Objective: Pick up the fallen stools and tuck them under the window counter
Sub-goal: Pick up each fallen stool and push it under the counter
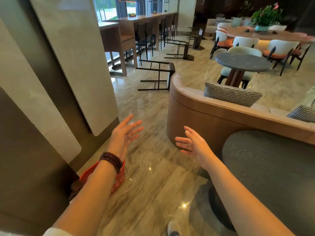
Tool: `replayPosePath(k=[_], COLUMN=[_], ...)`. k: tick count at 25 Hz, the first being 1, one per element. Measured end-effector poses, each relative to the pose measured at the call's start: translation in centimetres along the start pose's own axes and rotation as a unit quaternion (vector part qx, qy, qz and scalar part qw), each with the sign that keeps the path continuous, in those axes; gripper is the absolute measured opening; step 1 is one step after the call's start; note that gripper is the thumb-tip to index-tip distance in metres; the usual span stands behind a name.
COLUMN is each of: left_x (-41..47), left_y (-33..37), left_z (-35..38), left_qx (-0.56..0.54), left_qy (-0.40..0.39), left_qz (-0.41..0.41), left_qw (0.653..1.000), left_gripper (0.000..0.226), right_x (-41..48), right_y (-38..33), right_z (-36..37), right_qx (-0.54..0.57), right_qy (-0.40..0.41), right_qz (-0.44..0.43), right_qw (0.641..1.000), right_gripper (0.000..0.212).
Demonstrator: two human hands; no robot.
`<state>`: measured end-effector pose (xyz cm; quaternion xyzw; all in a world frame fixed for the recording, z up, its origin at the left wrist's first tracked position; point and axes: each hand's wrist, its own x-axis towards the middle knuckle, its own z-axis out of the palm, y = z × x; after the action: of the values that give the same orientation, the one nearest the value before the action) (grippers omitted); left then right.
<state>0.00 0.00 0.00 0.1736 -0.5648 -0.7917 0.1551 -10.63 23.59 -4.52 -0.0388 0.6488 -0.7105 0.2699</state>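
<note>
**A:** How far along is the stool job?

**B:** Barely begun, by my reading. The left hand (125,132) and the right hand (190,142) both hang in the air, fingers straight and spread, palms turned toward each other. Neither holds anything.

**A:** And where are the stools?

**B:** The nearest fallen stool (158,75) lies on its side on the marble floor (150,167), just past the end of the curved sofa back (204,116). Its legs point left toward the window counter (148,17). A second fallen stool (180,50) lies farther along the counter, and a third fallen stool (196,39) lies beyond that. There may be another behind it, but it's too small to tell.

**A:** Is anything tucked in already?

**B:** A few upright stools (144,36) stand under the counter near its middle, so that part of the row looks in order.

**A:** So what's left?

**B:** At least three stools to lift, stand up and slide in. Both hands are well apart from the nearest one, so I'd say the step in hand is walking up to it.
</note>
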Motion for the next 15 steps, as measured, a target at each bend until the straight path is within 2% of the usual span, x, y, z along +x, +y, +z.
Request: replayPosePath(k=[7, 15], left_x=[10.5, 30.1], left_y=[-2.0, -0.2], left_z=[0.8, 4.4], left_qx=[-0.005, -0.004], left_qy=[0.015, 0.042], left_qz=[-0.027, -0.013], left_qw=[1.000, 0.999], left_gripper=[0.039, 0.039], right_x=[11.0, 29.9], right_y=[-0.7, -7.7], right_z=[-1.3, -3.4], right_qx=[0.022, -0.012], right_qy=[0.013, -0.030], right_qz=[0.020, 0.023], right_qw=[0.999, 0.999], right_gripper=[0.030, 0.037])
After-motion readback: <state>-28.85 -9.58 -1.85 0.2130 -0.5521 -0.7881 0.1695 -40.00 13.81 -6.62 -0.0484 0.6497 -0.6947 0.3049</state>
